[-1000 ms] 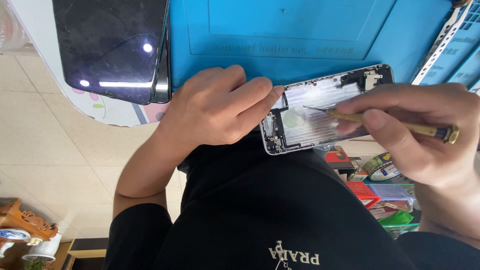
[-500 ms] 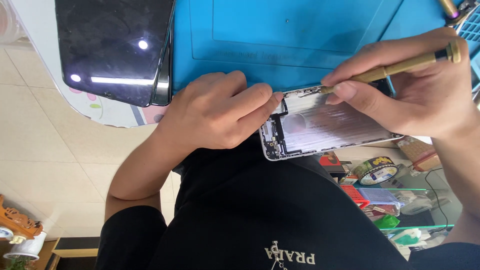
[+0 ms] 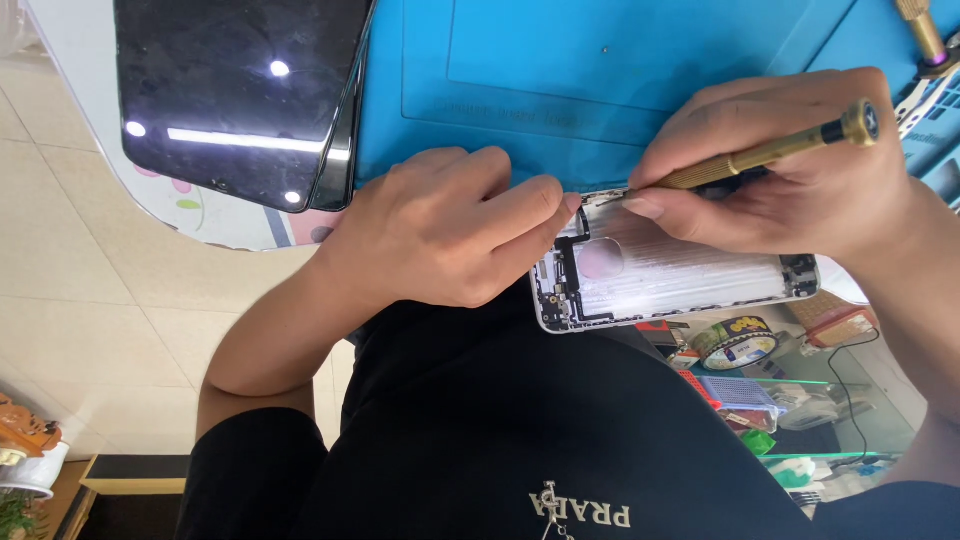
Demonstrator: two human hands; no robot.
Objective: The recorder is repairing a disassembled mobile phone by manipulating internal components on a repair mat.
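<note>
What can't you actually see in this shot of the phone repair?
- Head view: the screwdriver tip is too small to make out against the opened phone shell.
- The shell's upper edge is hidden by the right hand.
- The left hand covers its left corner.
- The dark screen panel is cut off by the top edge.

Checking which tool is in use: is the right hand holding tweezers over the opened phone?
No, the right hand holds a gold-handled screwdriver, its tip at the top edge of the opened phone housing.
</note>
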